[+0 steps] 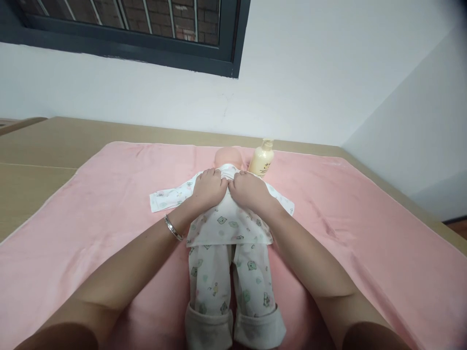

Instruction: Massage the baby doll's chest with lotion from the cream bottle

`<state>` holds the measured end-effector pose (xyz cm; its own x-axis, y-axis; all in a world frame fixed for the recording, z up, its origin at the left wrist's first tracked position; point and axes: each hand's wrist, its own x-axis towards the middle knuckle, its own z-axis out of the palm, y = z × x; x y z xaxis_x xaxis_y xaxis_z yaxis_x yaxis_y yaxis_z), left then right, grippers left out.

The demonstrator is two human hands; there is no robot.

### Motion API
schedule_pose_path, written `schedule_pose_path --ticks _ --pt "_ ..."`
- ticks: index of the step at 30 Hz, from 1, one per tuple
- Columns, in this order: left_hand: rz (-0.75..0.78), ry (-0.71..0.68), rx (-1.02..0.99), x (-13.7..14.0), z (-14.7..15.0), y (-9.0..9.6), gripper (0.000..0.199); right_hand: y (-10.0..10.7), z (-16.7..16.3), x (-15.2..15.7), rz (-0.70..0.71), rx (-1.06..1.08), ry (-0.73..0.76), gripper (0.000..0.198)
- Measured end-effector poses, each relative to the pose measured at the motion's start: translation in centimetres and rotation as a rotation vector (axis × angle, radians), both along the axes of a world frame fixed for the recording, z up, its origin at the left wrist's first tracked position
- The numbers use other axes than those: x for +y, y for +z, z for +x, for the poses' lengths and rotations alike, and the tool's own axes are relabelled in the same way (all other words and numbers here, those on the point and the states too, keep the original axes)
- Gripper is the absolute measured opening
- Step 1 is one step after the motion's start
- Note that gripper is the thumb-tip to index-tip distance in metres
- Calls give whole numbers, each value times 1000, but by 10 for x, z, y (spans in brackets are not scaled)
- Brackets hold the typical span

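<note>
A baby doll [228,158] lies stretched out on a pink blanket, its bald head at the far end with no face showing. It wears a white printed top [233,226] and matching trousers [251,272] with turned-up cuffs. On the left side of the doll's upper body rests my left hand [210,187], palm down, fingers over the shoulder area. My right hand [250,189] lies likewise on the right side. The two thumbs nearly meet at the middle of the top. Both palms are hidden against the cloth.
A cream pump bottle [261,159] stands tilted in view beside the doll's head on the right. The pink blanket [127,233] covers much of the wooden table [36,146]. Behind are a white wall [292,87] and a dark-framed barred window [146,43].
</note>
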<state>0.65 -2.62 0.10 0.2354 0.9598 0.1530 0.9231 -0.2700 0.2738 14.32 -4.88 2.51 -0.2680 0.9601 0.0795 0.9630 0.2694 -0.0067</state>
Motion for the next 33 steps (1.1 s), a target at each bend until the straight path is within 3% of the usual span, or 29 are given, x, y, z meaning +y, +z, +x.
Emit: schedule_pose_path --ticks 9,17,23,28,33 --pt "93 19 43 -8 7 -4 43 4 8 19 -174 203 -83 50" --pt "42 -41 -176 16 -5 -14 36 3 -5 -5 -31 35 -22 43" --pt "78 1 -288 14 -4 -22 40 -14 -3 16 6 190 -76 50" --pt "85 -2 -282 13 -4 -23 43 -30 -4 30 59 300 -132 50" --pt "75 -15 -150 8 -3 -13 42 -32 0 33 43 311 -111 52"
